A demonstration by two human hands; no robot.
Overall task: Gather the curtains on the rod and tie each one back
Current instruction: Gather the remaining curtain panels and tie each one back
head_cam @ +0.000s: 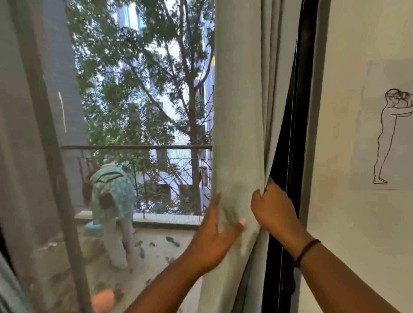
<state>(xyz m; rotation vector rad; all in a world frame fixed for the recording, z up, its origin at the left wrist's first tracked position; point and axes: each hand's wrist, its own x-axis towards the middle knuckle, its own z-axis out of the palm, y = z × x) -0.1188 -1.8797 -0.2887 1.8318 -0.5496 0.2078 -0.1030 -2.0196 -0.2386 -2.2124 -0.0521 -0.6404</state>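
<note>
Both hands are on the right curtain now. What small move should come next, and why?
Probably sweep the left hand toward the right hand, bunching the curtain. The right hand already pinches its edge by the black frame, while the left lies flat on loose folds.

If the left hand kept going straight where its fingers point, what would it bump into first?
The left hand already lies on the pale green curtain, fingers pointing up and right. Going straight on, it would probably just slide along that cloth toward the right hand gripping the curtain's edge, though depth is hard to judge.
</note>
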